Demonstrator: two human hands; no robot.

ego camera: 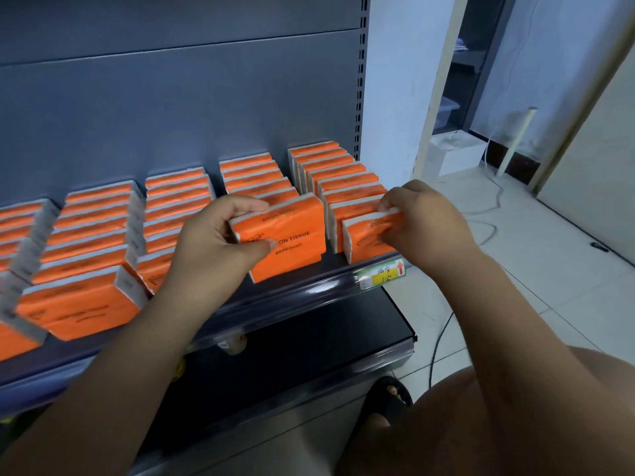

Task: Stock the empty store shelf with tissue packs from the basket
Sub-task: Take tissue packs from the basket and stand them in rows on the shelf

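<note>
On the grey metal store shelf (309, 290), rows of flat orange plastic-wrapped tissue packs (89, 235) are shown standing on edge, front to back; the leftmost rows are blurred, and some packs there lean. The step in hand is judged to be the seating of the front packs in the two right-hand rows. It is done well if each pack is kept upright, pressed back until the pack behind is touched, and squared with the shelf's front lip so that the printed faces are aligned. The left hand (220, 242) is curled round the front pack of the next-to-last row (292, 231), with the thumb laid on the printed face and the fingers hooked over the top edge; a second pack is seen just below it. Further right, the front pack of the end row (367, 238) is pinched at its upper corner by the right hand (429, 221), whose fingers are bent closely. A yellow-and-green price label (381, 274) is fixed to the lip beneath. The basket is not in view.
</note>
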